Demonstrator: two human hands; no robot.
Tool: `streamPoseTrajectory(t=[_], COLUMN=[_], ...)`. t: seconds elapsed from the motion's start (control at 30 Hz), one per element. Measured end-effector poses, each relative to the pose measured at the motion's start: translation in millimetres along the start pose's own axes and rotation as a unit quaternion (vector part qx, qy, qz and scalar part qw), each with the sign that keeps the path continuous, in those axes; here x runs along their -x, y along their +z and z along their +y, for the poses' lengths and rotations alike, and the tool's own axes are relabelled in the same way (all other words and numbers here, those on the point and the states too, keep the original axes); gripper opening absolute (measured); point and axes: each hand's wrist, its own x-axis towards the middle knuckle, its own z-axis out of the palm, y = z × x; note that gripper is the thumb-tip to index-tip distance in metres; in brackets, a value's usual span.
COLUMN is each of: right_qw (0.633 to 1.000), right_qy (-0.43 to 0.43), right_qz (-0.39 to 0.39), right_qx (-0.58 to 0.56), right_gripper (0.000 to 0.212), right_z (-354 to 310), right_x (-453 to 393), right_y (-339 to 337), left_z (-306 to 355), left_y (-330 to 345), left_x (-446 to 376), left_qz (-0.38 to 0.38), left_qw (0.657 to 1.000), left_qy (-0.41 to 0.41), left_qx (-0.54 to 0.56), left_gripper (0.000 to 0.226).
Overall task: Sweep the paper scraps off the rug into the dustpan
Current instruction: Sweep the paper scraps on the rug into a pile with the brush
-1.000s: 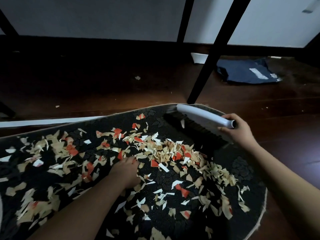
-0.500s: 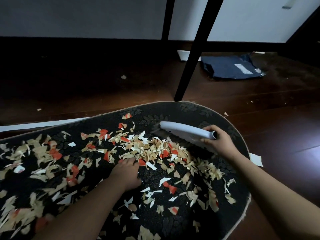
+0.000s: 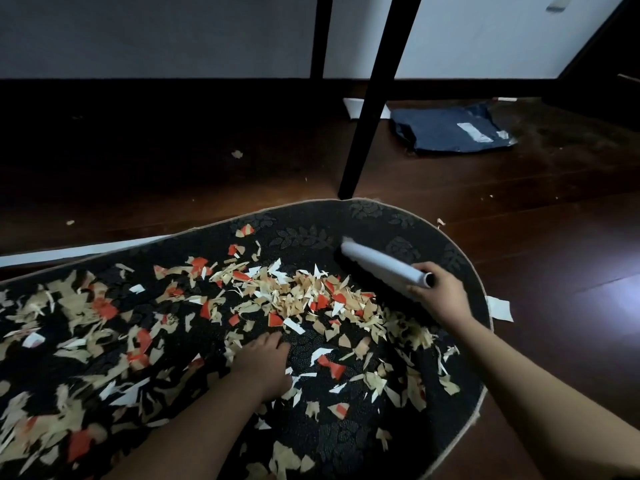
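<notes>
— Where are the scraps [image 3: 311, 299] right now?

— Spread over the dark rug [image 3: 377, 216]. The thickest heap of tan, white and red bits lies in the middle toward the rug's far edge, and looser pieces run off to the left edge and down to the near edge. A few strays sit on the wooden floor [image 3: 519, 209] past the far edge, and one white piece lies on the floor just off the right edge.

— And the brush [image 3: 381, 263]?

— On the rug near its far right corner, pale handle lying at a slant, dark bristles down on the pile, right beside the heap.

— Which hand has it?

— The right hand [image 3: 440, 294]; its fingers are wrapped round the handle's near end.

— The left hand [image 3: 263, 362]?

— Resting on the rug in the middle, among the scraps, nearer than the heap. It holds nothing; the fingers point toward the heap and look fairly flat, though I cannot tell how far they bend.

— Anything else around?

— A black leg [image 3: 367, 133] stands on the floor at the rug's far edge, and a dark blue bag [image 3: 446, 131] lies on the floor well beyond it. No dustpan shows.
</notes>
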Motion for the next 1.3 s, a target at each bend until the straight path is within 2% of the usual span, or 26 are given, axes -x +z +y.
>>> streamPoseTrajectory(t=[0.13, 0.33, 0.47, 0.6, 0.8, 0.93, 1.13, 1.3], right_qw=[0.998, 0.995, 0.995, 0.992, 0.999, 0.996, 0.988, 0.981], right_qy=[-0.054, -0.051, 0.032, 0.092, -0.012, -0.034, 0.062, 0.120], right_qz=[-0.031, 0.030, 0.087, 0.079, 0.034, 0.041, 0.128, 0.136], right_qx=[-0.026, -0.080, -0.044, -0.033, -0.025, -0.070, -0.061, -0.074], right_gripper=[0.029, 0.030, 0.030, 0.029, 0.029, 0.031, 0.029, 0.028], right_z=[-9.9, -7.6, 20.4, 33.5, 1.3, -7.0, 28.4, 54.6], right_x=[6.1, 12.2, 24.8, 45.2, 54.6, 45.3, 43.0, 67.8], right_y=[0.9, -33.4, -41.0, -16.8, 13.4, 3.2, -25.5, -22.0], left_z=[4.5, 12.3, 16.3, 18.6, 21.1, 22.1, 17.8, 16.0], left_y=[1.6, 3.1, 4.8, 9.5, 13.5, 15.7, 18.1, 17.8], left_x=[2.3, 9.5, 15.7, 19.6, 22.0, 22.0, 24.6, 25.0], left_qz=[-0.007, -0.012, -0.007, -0.019, -0.031, -0.049, -0.070, -0.076], left_qw=[1.000, 1.000, 1.000, 1.000, 0.999, 0.998, 0.996, 0.996], left_qy=[0.001, 0.007, 0.020, 0.019, 0.016, 0.020, 0.034, 0.032], left_qx=[0.000, -0.005, -0.004, -0.007, -0.012, -0.016, -0.032, -0.025], left_gripper=[0.069, 0.070, 0.069, 0.069, 0.068, 0.067, 0.066, 0.066])
